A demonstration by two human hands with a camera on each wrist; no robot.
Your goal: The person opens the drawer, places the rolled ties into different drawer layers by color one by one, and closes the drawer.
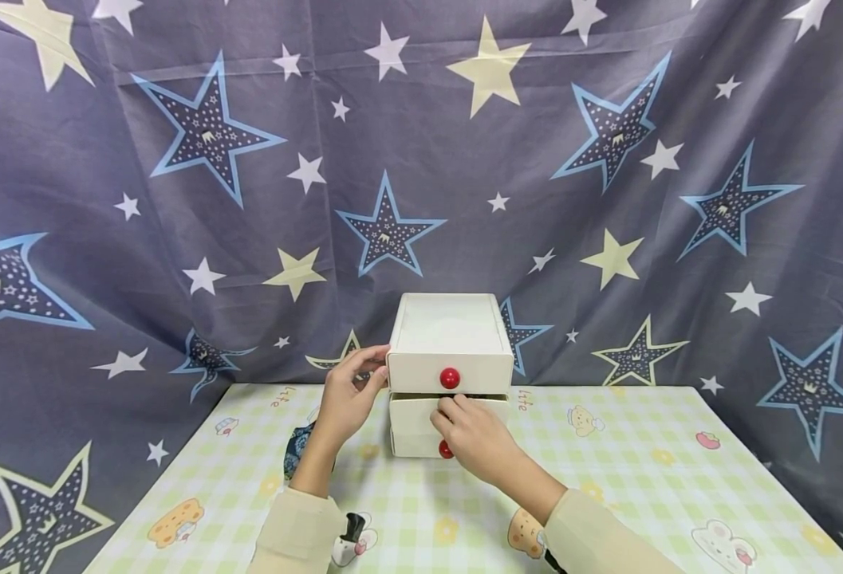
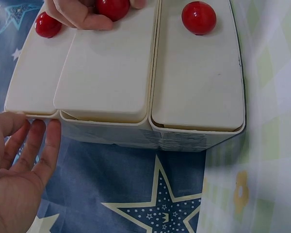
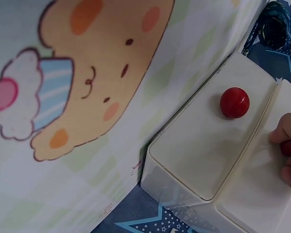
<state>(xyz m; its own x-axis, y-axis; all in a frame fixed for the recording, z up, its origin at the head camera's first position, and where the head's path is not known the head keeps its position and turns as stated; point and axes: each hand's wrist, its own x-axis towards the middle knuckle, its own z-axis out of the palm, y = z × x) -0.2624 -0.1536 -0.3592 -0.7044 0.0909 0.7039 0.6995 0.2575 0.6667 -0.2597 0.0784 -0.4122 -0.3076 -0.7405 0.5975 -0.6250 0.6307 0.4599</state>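
Observation:
A white three-drawer box (image 1: 450,323) stands on the table, each drawer front bearing a round red knob. My right hand (image 1: 478,438) pinches the middle drawer's knob (image 2: 112,7) between thumb and fingers. That middle drawer (image 2: 104,73) sticks out a little past the top drawer (image 2: 34,77) and shows a dark gap above it in the head view. At the box's upper left side, my left hand (image 1: 349,395) touches the edge with extended fingertips, thumb near the front corner. The bottom drawer (image 3: 203,141) is pushed in, its knob (image 3: 234,103) free of any hand.
A dark blue patterned item (image 1: 299,450) lies left of the box, partly behind my left forearm. The tablecloth (image 1: 629,478) is green-and-white checked with cartoon prints. Behind the table hangs a grey-blue curtain (image 1: 450,143) with stars, close to the box's back.

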